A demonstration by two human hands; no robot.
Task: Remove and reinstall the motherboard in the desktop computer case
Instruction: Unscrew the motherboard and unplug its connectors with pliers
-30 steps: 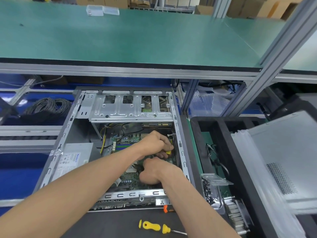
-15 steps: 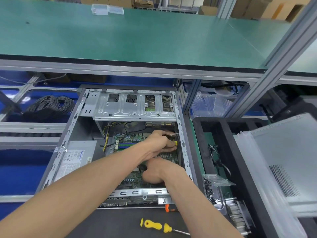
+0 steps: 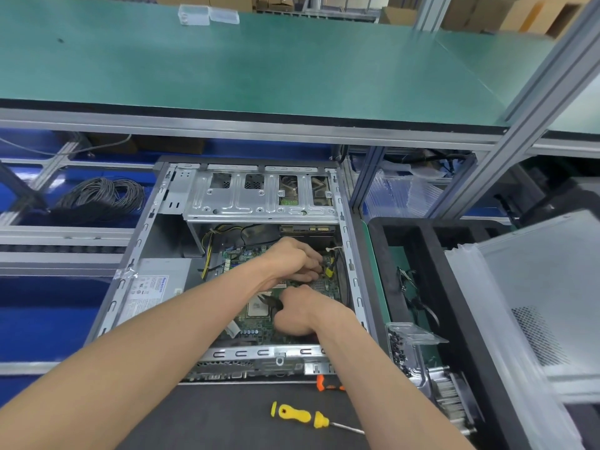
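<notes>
The open desktop case [image 3: 146,235] lies on its side with the green motherboard [image 3: 256,324] inside. My left hand [image 3: 292,262] reaches over the board toward the case's right wall, its fingertips pinching a yellow connector [image 3: 328,271] on a bundle of wires. Just in front of it, my right hand [image 3: 302,316] rests on the board with its fingers curled. A thin black object [image 3: 271,302] sticks out from under its thumb; what it is cannot be made out. Both forearms hide much of the board's near half.
A metal drive cage [image 3: 259,199] spans the case's far end, and the power supply [image 3: 152,287] sits at the left. A yellow screwdriver [image 3: 298,414] and an orange-handled tool [image 3: 324,384] lie on the black mat. A clear screw box [image 3: 406,344], a heatsink [image 3: 451,397] and a side panel [image 3: 535,287] are at the right.
The left hand has shifted slightly farther toward the case's right wall with the yellow connector. The right hand stays on the board. The camera has drifted a little.
</notes>
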